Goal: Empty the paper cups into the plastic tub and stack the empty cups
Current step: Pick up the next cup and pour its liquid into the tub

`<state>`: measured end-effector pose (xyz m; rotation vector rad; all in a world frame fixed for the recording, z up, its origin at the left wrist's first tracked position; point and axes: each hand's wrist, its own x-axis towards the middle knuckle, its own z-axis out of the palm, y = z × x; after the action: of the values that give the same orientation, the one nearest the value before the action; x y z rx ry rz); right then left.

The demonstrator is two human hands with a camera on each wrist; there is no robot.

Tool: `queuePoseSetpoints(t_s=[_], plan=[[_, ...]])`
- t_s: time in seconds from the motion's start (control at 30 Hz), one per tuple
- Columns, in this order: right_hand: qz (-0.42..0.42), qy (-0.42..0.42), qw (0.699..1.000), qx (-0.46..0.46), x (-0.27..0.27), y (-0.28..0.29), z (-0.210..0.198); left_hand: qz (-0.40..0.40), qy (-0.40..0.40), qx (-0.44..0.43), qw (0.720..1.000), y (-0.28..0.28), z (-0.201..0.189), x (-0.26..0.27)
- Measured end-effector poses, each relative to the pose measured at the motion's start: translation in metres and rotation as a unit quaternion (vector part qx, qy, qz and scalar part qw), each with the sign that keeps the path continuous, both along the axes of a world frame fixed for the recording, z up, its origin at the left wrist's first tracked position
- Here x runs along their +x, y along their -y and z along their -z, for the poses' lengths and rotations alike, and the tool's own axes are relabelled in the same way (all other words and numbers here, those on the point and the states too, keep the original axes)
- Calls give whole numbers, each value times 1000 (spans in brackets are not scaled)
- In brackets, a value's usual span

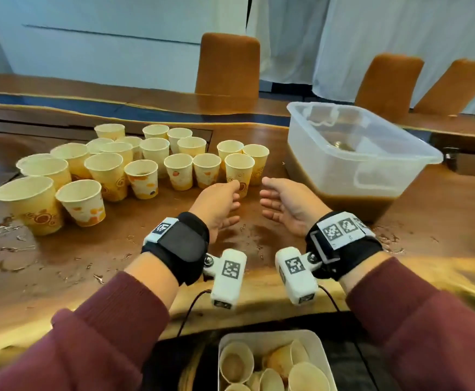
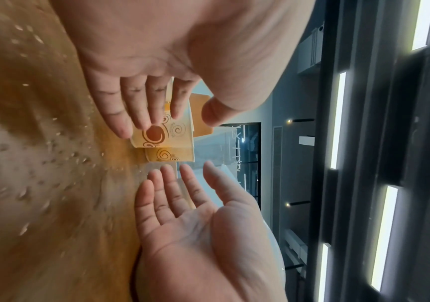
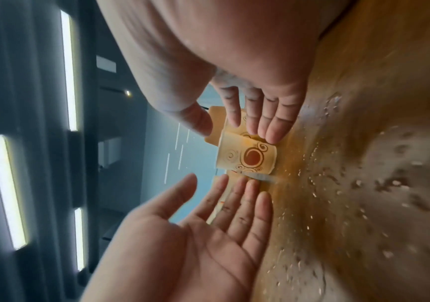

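Several cream paper cups with orange print stand crowded on the wet wooden table [image 1: 61, 266], left and centre. The nearest cup [image 1: 239, 170] [image 2: 165, 137] [image 3: 247, 157] stands upright in front of my hands. My left hand [image 1: 235, 196] [image 2: 183, 114] [image 3: 221, 183] is open just left of it, fingers straight; whether the thumb touches it I cannot tell. My right hand [image 1: 267, 193] [image 2: 188, 171] [image 3: 232, 122] is open to its right, palm inward, apart from the cup. The clear plastic tub [image 1: 309, 142] holding brown liquid stands at the right.
A white bin [image 1: 222, 342] with used cups sits below the table's near edge. Brown chairs [image 1: 228, 66] stand behind the far side. Spilled drops [image 1: 247, 235] cover the wood around my wrists.
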<state>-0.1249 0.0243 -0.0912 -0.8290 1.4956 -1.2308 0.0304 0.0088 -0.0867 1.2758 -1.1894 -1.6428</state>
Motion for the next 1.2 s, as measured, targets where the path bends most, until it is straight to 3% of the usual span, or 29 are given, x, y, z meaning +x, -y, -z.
queuePoseSetpoints(t_s=[0.2,0.47,0.67,0.83,1.07,1.2], plan=[[-15,-54,998,-2,4,67,20,17,81,-38,996,56,6,-12],[-76,-101,991,-52,14,76,31,14,59,-50,997,62,11,-23],[-73,-109,985,-110,9,44,25,-10,41,-17,999,36,-4,-20],[-62,-128,978,-154,0,7,9,-10,91,-78,993,10,-27,-22],[-34,-134,968,-211,-35,-43,-43,61,90,-136,985,-28,-74,-45],[-14,-133,960,-245,-60,-74,-82,40,69,-195,978,-34,-104,-70]])
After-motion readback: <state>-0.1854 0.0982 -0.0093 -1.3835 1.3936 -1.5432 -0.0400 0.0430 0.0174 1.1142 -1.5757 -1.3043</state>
